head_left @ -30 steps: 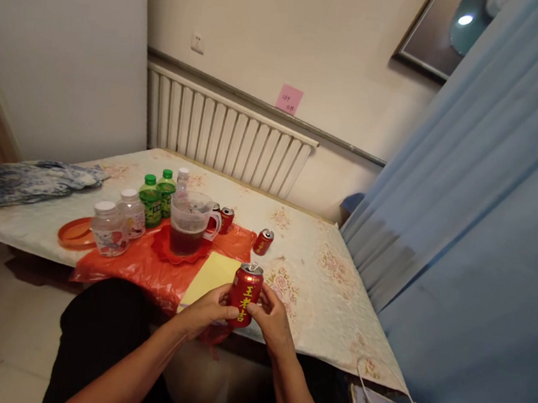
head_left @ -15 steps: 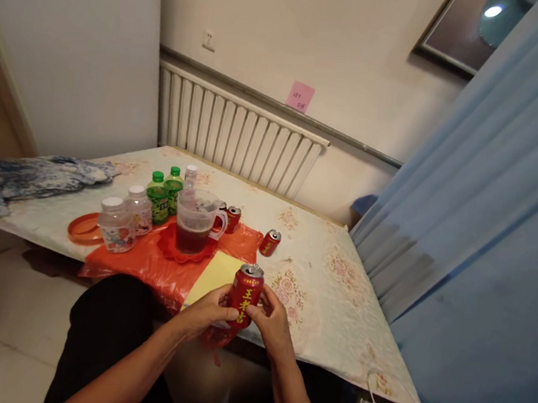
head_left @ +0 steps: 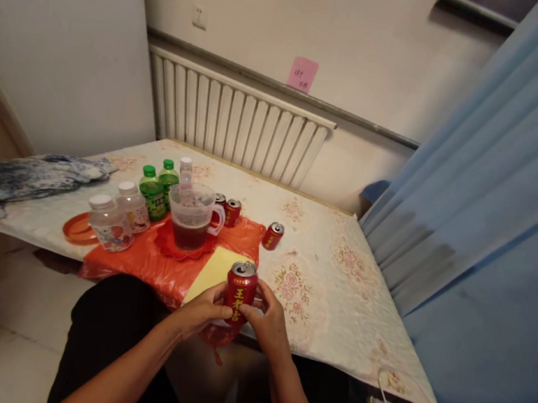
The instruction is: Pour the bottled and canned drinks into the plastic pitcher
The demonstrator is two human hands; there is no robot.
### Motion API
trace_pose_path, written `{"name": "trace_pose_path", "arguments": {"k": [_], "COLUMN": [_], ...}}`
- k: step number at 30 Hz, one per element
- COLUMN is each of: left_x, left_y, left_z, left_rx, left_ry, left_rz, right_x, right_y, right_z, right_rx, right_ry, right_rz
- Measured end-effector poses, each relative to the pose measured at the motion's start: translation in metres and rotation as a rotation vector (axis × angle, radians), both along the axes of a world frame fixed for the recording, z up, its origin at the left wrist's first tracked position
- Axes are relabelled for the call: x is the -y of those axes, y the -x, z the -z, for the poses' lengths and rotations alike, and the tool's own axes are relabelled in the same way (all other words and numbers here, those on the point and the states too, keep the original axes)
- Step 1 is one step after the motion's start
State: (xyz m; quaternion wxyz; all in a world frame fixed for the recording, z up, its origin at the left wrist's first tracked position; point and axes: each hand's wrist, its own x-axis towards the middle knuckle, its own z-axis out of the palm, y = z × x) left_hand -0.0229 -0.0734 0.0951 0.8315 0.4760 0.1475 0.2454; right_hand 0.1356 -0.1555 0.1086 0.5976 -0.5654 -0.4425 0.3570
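An upright red can [head_left: 241,291] with yellow characters and an opened top is held between both hands near the table's front edge. My left hand [head_left: 204,310] grips its left side, thumb across the front. On the right side my right hand [head_left: 266,316] is closed round it, its thumb also on the front. A yellow sheet [head_left: 218,267] lies just behind the can. Farther back stands a clear pitcher [head_left: 191,219] of brown liquid on a red scalloped dish [head_left: 167,242]. Another red can [head_left: 273,236] stands alone on the flowered tablecloth.
Green-capped bottles [head_left: 154,197], white-capped clear jars [head_left: 109,226] and more red cans [head_left: 232,213] stand around the pitcher. Red plastic [head_left: 142,259] covers part of the table [head_left: 318,283]. An orange ring [head_left: 78,230] lies left; a blue curtain [head_left: 498,219] hangs right.
The can and both hands have shifted slightly left in the view, the can still held upright between them. The camera view has tilted a little downward.
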Motion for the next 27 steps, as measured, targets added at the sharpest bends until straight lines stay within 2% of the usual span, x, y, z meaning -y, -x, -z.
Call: {"name": "trace_pose_path", "arguments": {"k": [12,27], "left_x": [-0.009,-0.012], "left_y": [0.008,0.011], "left_z": [0.011,0.008], "left_rx": [0.012,-0.013], "left_ry": [0.050,0.100], "left_rz": [-0.044,-0.063], "right_x": [-0.013,-0.020], "right_y": [0.009,0.013], "right_z": [-0.003,0.006], "right_rx": [0.012,-0.015], "right_ry": [0.064,0.093], "right_rz": [-0.011,-0.011]}}
